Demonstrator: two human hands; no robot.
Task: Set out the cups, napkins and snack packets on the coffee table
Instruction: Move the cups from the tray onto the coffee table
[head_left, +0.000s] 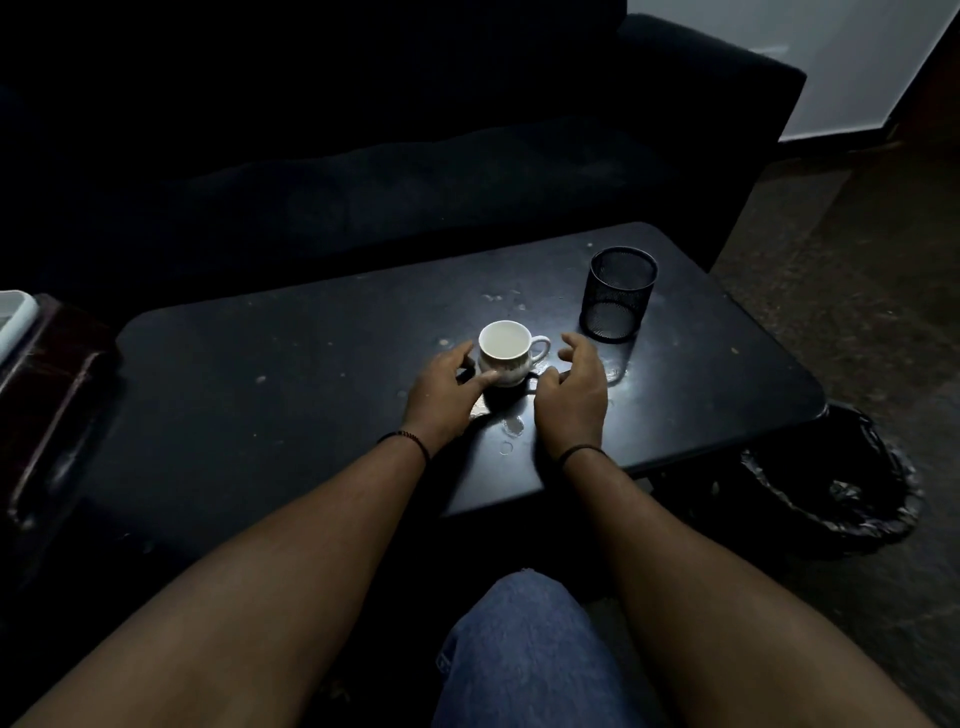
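A small white cup (505, 349) with a handle on its right side stands upright and empty on the dark coffee table (270, 374), near the middle. My left hand (441, 392) rests at the cup's left side, thumb and a finger touching its lower wall. My right hand (574, 387) hovers just right of the cup, fingers curled and apart, close to the handle but not touching it. No napkins or snack packets are in view.
A black mesh pen holder (618, 292) stands on the table behind my right hand. A dark sofa (415, 171) runs behind the table. A bin lined with a black bag (836, 483) sits under the table's right end. A dark red box (47, 395) lies at left.
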